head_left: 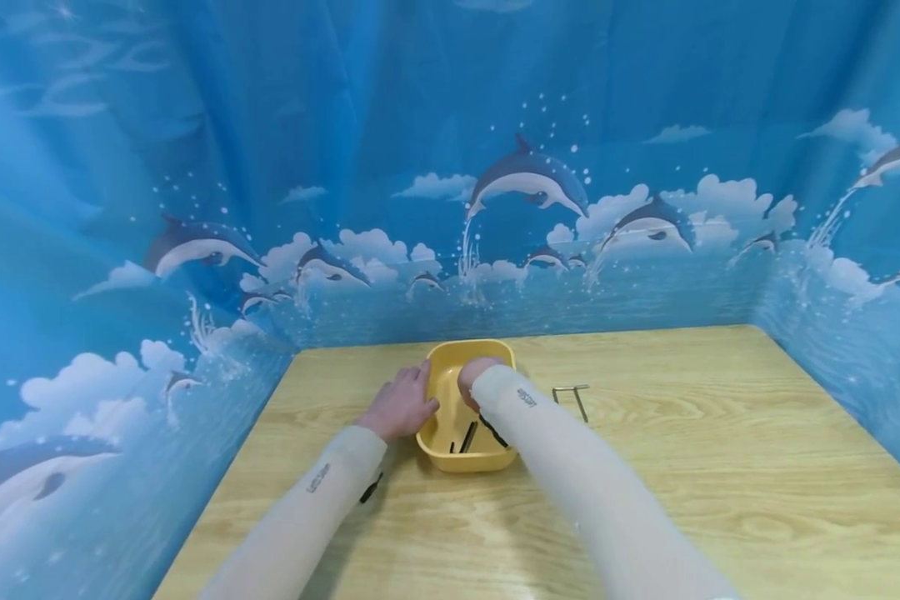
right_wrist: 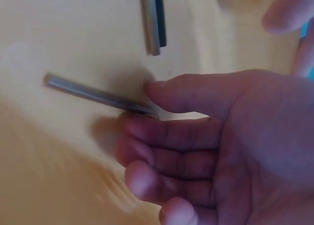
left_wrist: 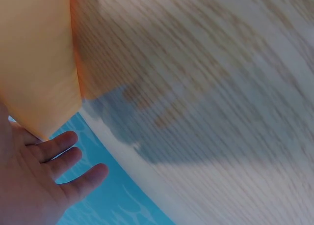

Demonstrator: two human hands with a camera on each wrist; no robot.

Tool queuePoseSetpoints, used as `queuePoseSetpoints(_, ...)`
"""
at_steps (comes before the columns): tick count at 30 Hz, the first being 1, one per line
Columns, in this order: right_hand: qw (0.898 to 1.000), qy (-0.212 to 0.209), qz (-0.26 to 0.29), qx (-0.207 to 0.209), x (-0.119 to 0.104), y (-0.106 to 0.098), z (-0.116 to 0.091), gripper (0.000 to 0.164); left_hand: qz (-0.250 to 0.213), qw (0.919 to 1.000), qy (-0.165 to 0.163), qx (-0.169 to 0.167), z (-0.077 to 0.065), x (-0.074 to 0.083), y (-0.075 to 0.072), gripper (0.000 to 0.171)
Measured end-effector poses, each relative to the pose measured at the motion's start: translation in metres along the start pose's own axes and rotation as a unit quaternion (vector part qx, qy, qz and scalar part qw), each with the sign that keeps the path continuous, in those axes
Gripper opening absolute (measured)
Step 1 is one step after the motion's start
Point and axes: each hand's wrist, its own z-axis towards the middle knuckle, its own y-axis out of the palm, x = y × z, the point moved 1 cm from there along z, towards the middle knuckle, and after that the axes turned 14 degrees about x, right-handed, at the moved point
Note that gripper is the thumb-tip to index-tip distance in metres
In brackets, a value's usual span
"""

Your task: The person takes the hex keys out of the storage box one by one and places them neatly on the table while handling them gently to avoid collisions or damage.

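A yellow plastic bin (head_left: 476,462) stands on the table. My left hand (head_left: 401,402) holds its left wall, thumb over the rim; in the left wrist view the other fingers of the left hand (left_wrist: 54,166) spread outside. My right hand (head_left: 480,379) reaches inside, partly hidden by its sleeve. In the right wrist view a thin metal rod (right_wrist: 93,93), perhaps a hex key, lies by the right hand (right_wrist: 211,131); its near end meets the index fingertip, with a gap under the thumb. Dark hex keys (head_left: 468,437) lie in the bin's near part.
Two L-shaped metal hex keys (head_left: 572,390) lie on the wood-grain table (head_left: 682,433), right of the bin. A blue curtain (head_left: 390,125) printed with dolphins borders the table at the back and sides.
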Motion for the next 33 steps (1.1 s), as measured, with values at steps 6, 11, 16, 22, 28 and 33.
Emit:
queuePoseSetpoints(6,1.0,0.018,0.007,-0.009,0.002,-0.001,0.002,0.011,-0.003,1.0,-0.002,0.006,0.002,0.002,-0.005,0.078)
queuePoseSetpoints(11,1.0,-0.003,-0.007,-0.022,0.007,0.004,0.013,0.015,-0.002,1.0,-0.001,0.005,0.003,0.003,-0.007,0.078)
queuePoseSetpoints(16,0.997,-0.066,0.003,-0.039,0.013,0.014,0.025,0.022,0.001,1.0,0.002,0.0,0.0,0.002,-0.004,0.078)
queuePoseSetpoints(22,0.991,-0.068,0.105,-0.036,0.016,0.011,0.031,0.009,-0.001,1.0,0.003,-0.001,-0.001,0.002,-0.002,0.077)
queuePoseSetpoints(28,0.984,-0.111,0.14,0.01,0.022,0.006,0.031,0.036,0.002,0.9999,0.011,0.004,0.0,0.002,-0.003,0.076)
queuePoseSetpoints(33,0.964,-0.125,0.229,0.05,0.031,0.002,0.024,0.036,0.001,0.9999,0.012,0.0,-0.001,0.001,-0.002,0.076)
